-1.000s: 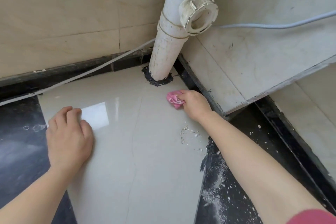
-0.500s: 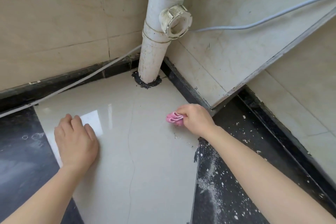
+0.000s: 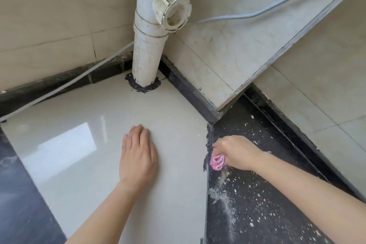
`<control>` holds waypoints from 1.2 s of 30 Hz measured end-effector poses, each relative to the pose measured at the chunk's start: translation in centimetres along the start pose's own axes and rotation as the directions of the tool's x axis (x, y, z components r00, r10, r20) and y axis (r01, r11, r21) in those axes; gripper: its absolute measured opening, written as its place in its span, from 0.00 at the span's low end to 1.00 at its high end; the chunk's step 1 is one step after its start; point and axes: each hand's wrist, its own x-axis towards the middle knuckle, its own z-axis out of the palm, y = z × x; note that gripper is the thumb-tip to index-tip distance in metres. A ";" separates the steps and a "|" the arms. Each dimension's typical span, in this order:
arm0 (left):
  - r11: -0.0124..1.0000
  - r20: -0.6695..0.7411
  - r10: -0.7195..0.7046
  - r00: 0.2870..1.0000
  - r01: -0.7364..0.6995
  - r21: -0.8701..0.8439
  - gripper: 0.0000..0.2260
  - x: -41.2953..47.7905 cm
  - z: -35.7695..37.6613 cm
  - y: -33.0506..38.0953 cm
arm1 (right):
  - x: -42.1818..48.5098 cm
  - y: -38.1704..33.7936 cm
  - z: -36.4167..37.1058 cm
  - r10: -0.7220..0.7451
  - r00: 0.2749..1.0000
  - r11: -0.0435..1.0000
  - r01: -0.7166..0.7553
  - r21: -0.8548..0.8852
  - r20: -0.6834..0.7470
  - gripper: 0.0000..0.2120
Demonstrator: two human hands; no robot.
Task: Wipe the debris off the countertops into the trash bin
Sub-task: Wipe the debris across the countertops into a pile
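Two bare hands work on a pale glossy countertop (image 3: 89, 174); the left hand (image 3: 138, 156) lies flat on it, palm down, fingers together and holding nothing; the right hand (image 3: 235, 152) is curled around a small pink cloth (image 3: 216, 161), which presses down at the seam where the pale surface meets a dark speckled strip (image 3: 267, 214) on the right; white debris (image 3: 223, 190) lies scattered over that dark strip, thickest just near of the cloth; at the far corner a white drain pipe (image 3: 148, 45) stands upright in a ring of black sealant (image 3: 142, 86); a grey cable (image 3: 277, 6) runs along the tiled wall (image 3: 49, 25) behind it.
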 end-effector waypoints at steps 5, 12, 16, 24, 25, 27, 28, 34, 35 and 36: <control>0.997 -0.014 -0.028 1.000 0.029 0.075 0.18 0.8 0.2 0.8 | 8.0 -2.5 -6.1 0.049 0.906 0.962 0.071 0.265 -0.421 0.14; 0.994 -0.026 -0.037 0.999 0.040 0.105 0.17 1.0 0.5 0.7 | 20.4 -4.5 -6.8 0.084 0.882 0.982 0.007 0.190 -0.463 0.15; 0.994 -0.020 -0.045 0.999 0.047 0.097 0.17 1.0 0.5 0.7 | 16.9 -3.3 -4.8 0.064 0.886 0.982 0.025 0.185 -0.460 0.16; 0.993 -0.003 -0.050 0.999 0.050 0.108 0.17 0.8 0.3 1.1 | 7.4 -0.7 -4.4 0.219 0.950 0.966 -0.179 0.188 -0.221 0.12; 0.993 -0.005 -0.049 0.999 0.049 0.108 0.17 0.9 0.2 1.1 | 7.8 -0.8 -4.6 0.214 0.936 0.955 -0.141 0.261 -0.278 0.10; 0.994 -0.014 -0.042 0.999 0.043 0.104 0.17 1.0 0.1 1.1 | 9.4 -1.9 -4.6 0.165 0.919 0.935 -0.030 0.354 -0.357 0.06; 0.994 -0.019 -0.034 0.999 0.036 0.101 0.17 0.9 0.0 1.2 | 10.2 -2.2 -4.2 0.114 0.926 0.940 0.016 0.340 -0.360 0.06; 0.998 -0.048 -0.018 0.999 0.021 0.059 0.17 0.8 0.0 1.0 | 6.8 1.2 1.6 -0.035 0.922 0.957 0.142 0.253 -0.386 0.14; 0.998 -0.042 -0.008 0.999 0.010 0.062 0.17 0.7 0.1 1.1 | 4.7 2.2 2.5 -0.050 0.927 0.958 0.150 0.243 -0.372 0.14; 0.997 -0.030 0.004 1.000 -0.002 0.071 0.18 0.6 0.1 1.1 | 2.8 3.3 3.2 -0.048 0.945 0.966 0.126 0.225 -0.322 0.13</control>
